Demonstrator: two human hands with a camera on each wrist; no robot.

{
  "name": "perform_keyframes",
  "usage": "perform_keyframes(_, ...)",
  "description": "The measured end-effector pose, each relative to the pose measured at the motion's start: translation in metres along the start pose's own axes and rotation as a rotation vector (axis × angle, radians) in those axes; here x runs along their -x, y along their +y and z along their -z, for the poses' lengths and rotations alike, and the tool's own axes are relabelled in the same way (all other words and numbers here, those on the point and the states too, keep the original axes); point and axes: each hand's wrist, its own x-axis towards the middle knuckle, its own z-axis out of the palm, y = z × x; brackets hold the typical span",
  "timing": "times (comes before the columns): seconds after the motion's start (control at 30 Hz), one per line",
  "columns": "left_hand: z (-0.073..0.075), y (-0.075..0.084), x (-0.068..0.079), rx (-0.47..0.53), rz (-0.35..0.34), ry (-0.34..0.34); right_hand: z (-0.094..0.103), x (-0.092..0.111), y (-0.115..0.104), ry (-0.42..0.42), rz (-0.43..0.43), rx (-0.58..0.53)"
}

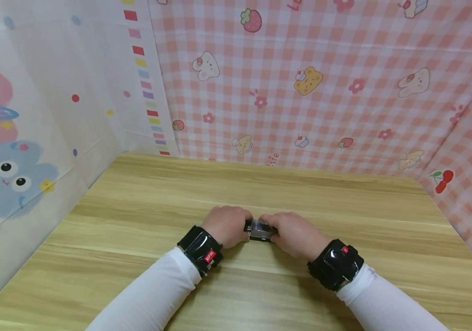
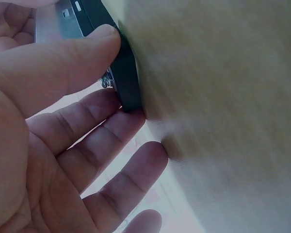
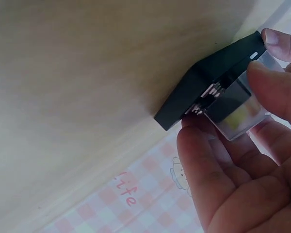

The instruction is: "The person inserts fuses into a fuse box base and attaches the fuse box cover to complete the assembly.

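Between both hands, low over the wooden table, is a small black box (image 1: 261, 231) with a clear plastic cover (image 3: 235, 124). My left hand (image 1: 228, 225) pinches one end of it; in the left wrist view the thumb presses on the black side and two fingertips touch its end. A small metal coil spring (image 2: 106, 81) shows at that end. The other end is pinched by my right hand (image 1: 298, 233), with its thumb by the clear cover and its fingers behind. In the right wrist view, metal springs or contacts (image 3: 198, 108) show near the cover. The exact kind of box is unclear.
A wood-grain tabletop (image 1: 236, 294) spreads beneath the hands. Behind it hangs a pink checked cloth (image 1: 285, 115), with a white cartoon-print cloth (image 1: 74, 69) on the left. Each wrist wears a black strap, such as the left wristband (image 1: 201, 250).
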Motion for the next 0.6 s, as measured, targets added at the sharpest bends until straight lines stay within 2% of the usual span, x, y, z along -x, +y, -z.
perform_keyframes(0.2, 0.000, -0.002, 0.002, 0.017, -0.002, -0.001, 0.000, 0.007, 0.008, 0.014, 0.015, -0.029)
perform_keyframes(0.33, 0.001, -0.005, 0.004, 0.054, 0.012, -0.019, 0.002, 0.013, 0.016, 0.049, 0.020, -0.007)
perform_keyframes(0.47, 0.003, -0.010, 0.007, 0.086, 0.036, -0.031, 0.004, 0.018, 0.025, 0.085, -0.002, -0.004)
perform_keyframes(0.6, 0.004, -0.018, 0.009, 0.114, 0.053, -0.014, 0.008, 0.019, 0.032, 0.126, -0.032, -0.019)
